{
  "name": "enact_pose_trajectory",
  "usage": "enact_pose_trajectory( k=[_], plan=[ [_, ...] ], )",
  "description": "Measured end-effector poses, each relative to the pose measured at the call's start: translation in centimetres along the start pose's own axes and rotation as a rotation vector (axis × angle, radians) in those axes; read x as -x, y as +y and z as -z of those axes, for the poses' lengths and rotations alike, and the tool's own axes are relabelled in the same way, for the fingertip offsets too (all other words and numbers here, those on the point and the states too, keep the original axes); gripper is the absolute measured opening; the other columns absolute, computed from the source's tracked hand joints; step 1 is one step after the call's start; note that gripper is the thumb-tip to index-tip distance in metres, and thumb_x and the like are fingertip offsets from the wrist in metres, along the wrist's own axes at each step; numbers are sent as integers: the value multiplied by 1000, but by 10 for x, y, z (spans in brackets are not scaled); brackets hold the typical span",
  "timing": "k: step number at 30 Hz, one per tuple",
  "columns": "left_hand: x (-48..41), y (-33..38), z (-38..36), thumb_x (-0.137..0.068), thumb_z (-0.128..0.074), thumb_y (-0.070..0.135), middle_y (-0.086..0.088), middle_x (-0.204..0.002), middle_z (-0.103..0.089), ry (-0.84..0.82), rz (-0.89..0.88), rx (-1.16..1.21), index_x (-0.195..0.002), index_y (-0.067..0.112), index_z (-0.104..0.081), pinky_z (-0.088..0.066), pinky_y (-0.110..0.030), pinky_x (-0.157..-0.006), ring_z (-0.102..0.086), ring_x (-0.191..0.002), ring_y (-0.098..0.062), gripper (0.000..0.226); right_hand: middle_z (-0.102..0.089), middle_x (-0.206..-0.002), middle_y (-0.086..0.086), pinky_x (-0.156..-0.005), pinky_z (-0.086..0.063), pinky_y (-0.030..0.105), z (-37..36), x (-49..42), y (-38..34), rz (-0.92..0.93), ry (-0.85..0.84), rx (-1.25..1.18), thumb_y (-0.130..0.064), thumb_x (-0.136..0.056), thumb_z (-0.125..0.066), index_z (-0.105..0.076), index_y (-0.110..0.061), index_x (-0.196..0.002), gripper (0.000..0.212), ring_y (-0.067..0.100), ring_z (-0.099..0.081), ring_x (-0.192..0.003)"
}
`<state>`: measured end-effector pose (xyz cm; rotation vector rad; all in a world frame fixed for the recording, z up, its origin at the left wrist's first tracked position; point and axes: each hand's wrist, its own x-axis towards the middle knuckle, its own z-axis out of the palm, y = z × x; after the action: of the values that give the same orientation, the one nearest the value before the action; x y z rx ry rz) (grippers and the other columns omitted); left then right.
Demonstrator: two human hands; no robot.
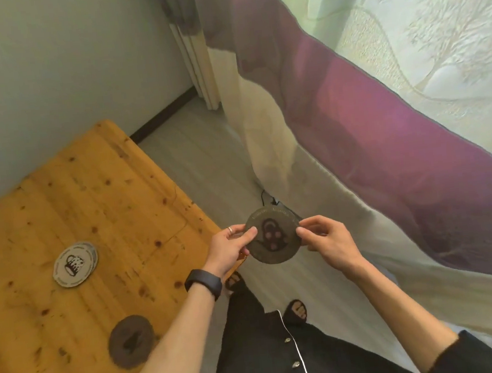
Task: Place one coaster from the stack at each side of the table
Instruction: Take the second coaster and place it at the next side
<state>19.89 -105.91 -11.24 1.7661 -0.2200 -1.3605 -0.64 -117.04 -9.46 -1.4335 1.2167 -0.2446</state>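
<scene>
Coaster (273,238) pinched between your left hand (229,246) and right hand (323,236) beside the table (94,186), stack (75,264) and another coaster (131,341) on it.

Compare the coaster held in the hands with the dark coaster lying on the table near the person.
The held coaster is off the table, over the floor, pinched at its edges by the left hand and right hand; the dark coaster on the table lies flat and untouched. The held coaster shows a pinkish teapot design and rim lettering; the one on the table shows only a dark, blurred figure. Both are round and dark.
</scene>
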Motion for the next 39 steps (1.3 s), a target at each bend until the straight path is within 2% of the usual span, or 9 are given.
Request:
enact_pose_trajectory(
  k=[11, 16, 23, 25, 28, 30, 33, 36, 39],
  plan=[
    [-101, 15, 16, -89, -70, 17, -12, -103, -69, 114, 92, 21, -123, 6, -56, -39, -11, -39, -55, -57, -13, 38, -73, -85, -1, -68, -60, 27, -26, -156, -52, -25, -91, 247, -22, -91, -72, -71, -21, -95, 4, 18, -73, -71],
    [-137, 28, 50, -83, -77, 23, -5, -88, -70, 306, 143, 122, -113, 1, -64, -48, -15, -52, -57, -55, -9, 39, -73, -90, 4, -69, -62, 28, -63, -224, -91, -11, -267, 367, -22, -91, -73, -70, -18, -98, 8, 17, -74, -72],
    [-139, 31, 107, -78, -80, 35, -3, -69, -70, 630, 221, 397, -102, 11, -71, -51, -28, -65, -62, -61, -16, 36, -73, -87, 1, -61, -58, 21, -155, -279, -160, 124, -529, 584, -23, -91, -72, -70, -19, -96, 7, 17, -73, -67],
    [-137, 25, 116, -78, -79, 38, -5, -75, -72, 712, 249, 474, -100, 17, -70, -53, -29, -67, -67, -73, -21, 31, -74, -85, 0, -61, -57, 19, -185, -289, -174, 184, -616, 661, -24, -90, -72, -71, -17, -96, 9, 11, -72, -63],
    [-137, 14, 124, -76, -78, 42, -8, -98, -75, 816, 296, 608, -103, 16, -71, -56, -41, -87, -69, -95, -25, 38, -74, -86, -1, -62, -57, 18, -229, -300, -190, 259, -756, 777, -24, -90, -71, -71, -17, -97, 9, 3, -69, -57],
    [-144, 10, 127, -74, -79, 40, -8, -98, -75, 865, 318, 753, -109, 10, -70, -58, -42, -83, -71, -90, -24, 47, -74, -85, -3, -59, -54, 13, -255, -309, -199, 312, -844, 837, -23, -91, -70, -71, -16, -98, 10, 2, -69, -56],
    [-153, 22, 136, -86, -73, 17, -8, -86, -72, 907, 298, 1065, -117, 1, -62, -61, -32, -65, -69, -70, -17, 37, -75, -86, -5, -70, -59, 26, -294, -327, -212, 384, -951, 939, -25, -91, -70, -71, -18, -99, 12, 10, -72, -62],
    [-172, 36, 149, -90, -67, 4, -5, -86, -66, 950, 317, 1246, -123, -1, -57, -57, -36, -74, -64, -69, -17, 34, -75, -84, -6, -78, -59, 36, -336, -358, -223, 451, -1046, 1058, -28, -90, -69, -71, -20, -99, 12, 14, -73, -66],
    [-197, 55, 156, -92, -64, 2, -8, -95, -64, 1015, 372, 1336, -124, 1, -57, -55, -27, -71, -60, -69, -13, 33, -73, -81, -9, -70, -57, 32, -373, -387, -239, 487, -1180, 1221, -29, -91, -67, -68, -20, -111, 22, 14, -72, -72]
  ],
)
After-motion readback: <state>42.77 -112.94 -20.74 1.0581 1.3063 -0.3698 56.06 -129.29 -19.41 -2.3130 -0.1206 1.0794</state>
